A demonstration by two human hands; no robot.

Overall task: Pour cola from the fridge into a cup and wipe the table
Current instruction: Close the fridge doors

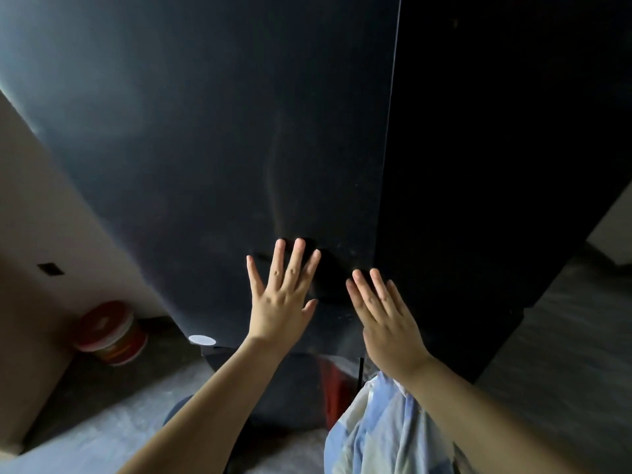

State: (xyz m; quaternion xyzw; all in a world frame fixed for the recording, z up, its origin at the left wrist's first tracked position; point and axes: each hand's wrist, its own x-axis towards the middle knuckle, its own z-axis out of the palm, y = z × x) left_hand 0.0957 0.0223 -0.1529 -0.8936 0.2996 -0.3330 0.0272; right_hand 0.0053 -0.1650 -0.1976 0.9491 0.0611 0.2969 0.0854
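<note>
The person stands right up against the dark fridge (205, 131), both arms stretched forward. The left hand (280, 302) is flat with its fingers spread wide, fingertips at the glossy door. The right hand (386, 319) is open too, fingers straight and close together, near the door's right edge; neither holds anything. A red and white bucket (111, 331) sits on the floor (102, 422) by the wall to the left.
</note>
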